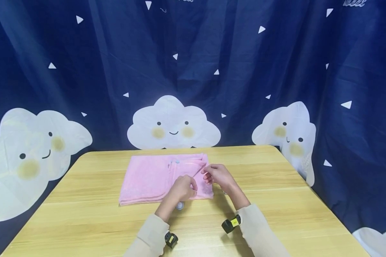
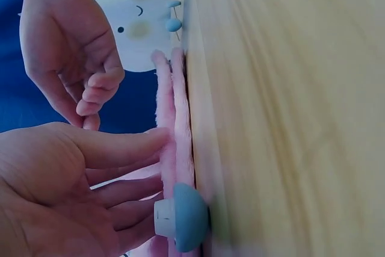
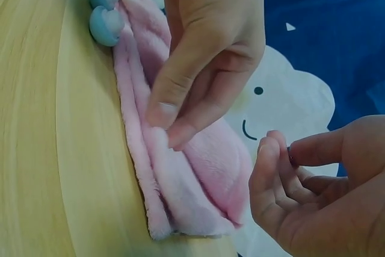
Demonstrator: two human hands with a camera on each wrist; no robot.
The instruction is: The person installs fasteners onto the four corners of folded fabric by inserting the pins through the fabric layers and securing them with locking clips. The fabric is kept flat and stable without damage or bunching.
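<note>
A pink plush blanket [image 1: 148, 175] lies folded on the table, with a loose flap turned over at its right half. My left hand [image 1: 183, 187] is at the near edge of that half. In the right wrist view its thumb and forefinger pinch the edge of the blanket [image 3: 138, 148]. My right hand [image 1: 220, 176] hovers by the right side of the flap. Its fingers [image 3: 271, 191] are loosely bent, with nothing seen between them. Blue mushroom-shaped clips [image 3: 107, 26] with white stems lie close to the blanket's near edge, beside my left hand.
The light wood table [image 1: 93, 228] has its far edge just behind the blanket. Two small blue pieces with a thin pin [image 2: 174, 24] lie past the blanket's right end. A dark blue curtain [image 1: 193, 46] with white clouds hangs behind.
</note>
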